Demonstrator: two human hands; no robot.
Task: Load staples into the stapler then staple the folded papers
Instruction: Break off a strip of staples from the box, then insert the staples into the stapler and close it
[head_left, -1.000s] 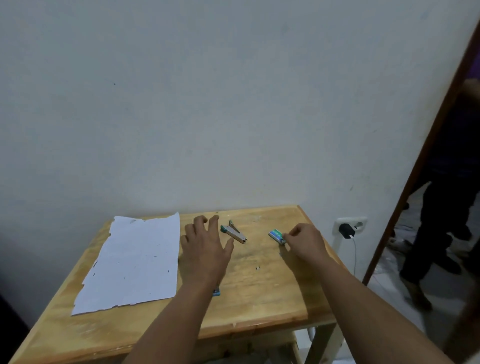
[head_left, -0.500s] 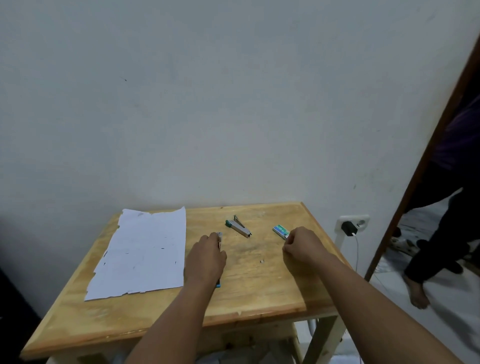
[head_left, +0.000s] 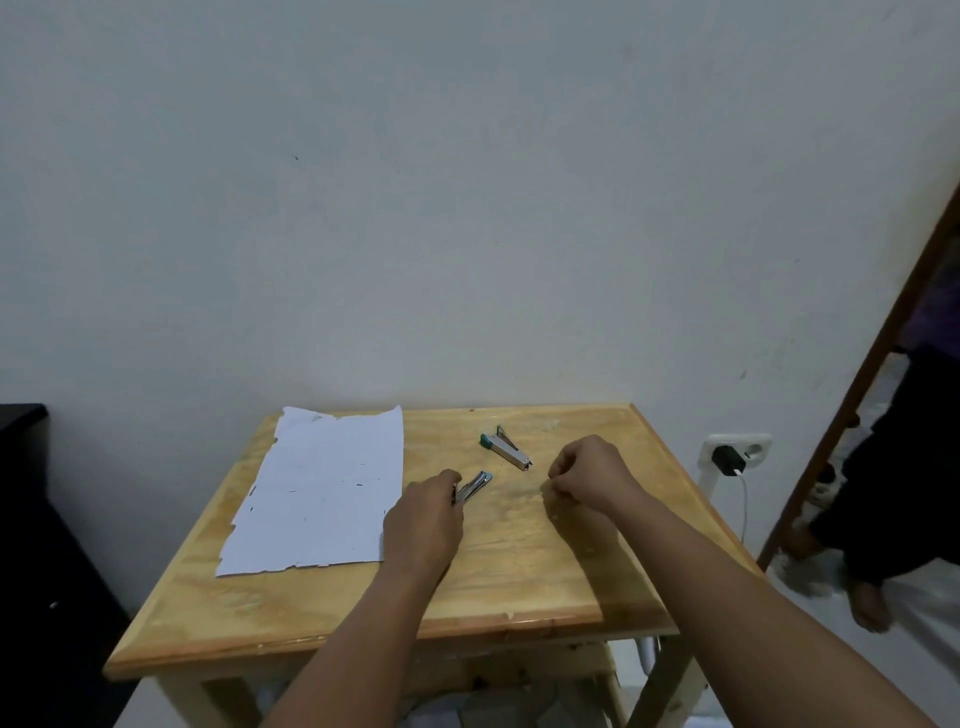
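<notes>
While the left hand (head_left: 423, 522) lies on the wooden table (head_left: 519, 582) with its fingers curled round a small metal stapler (head_left: 474, 485), the teal-tipped end of that stapler pokes out past the knuckles, pointing up and to the right, low over the wood. Whether the stapler's underside touches the table cannot be told from this angle. A second stapler (head_left: 506, 450), silver with a teal end, lies farther back on the table with its top arm hinged open, apart from both hands and roughly between them. The right hand (head_left: 587, 470) rests near the right part of the tabletop with its fingers curled tightly inward; something small may be pinched in the fingertips, but it is hidden, so what the hand holds, if anything, cannot be told. A white sheet of paper (head_left: 322, 488) with ragged edges lies flat on the left half of the table, its right edge just beside the left hand and wrist. Behind the table stands a plain pale wall (head_left: 467, 208). To the right, a wall socket (head_left: 737, 449) carries a black charger (head_left: 726, 459) with a white cable hanging down. Beyond a brown door frame (head_left: 872, 384), another person's legs (head_left: 883, 499) in dark clothing stand on the pale floor.
</notes>
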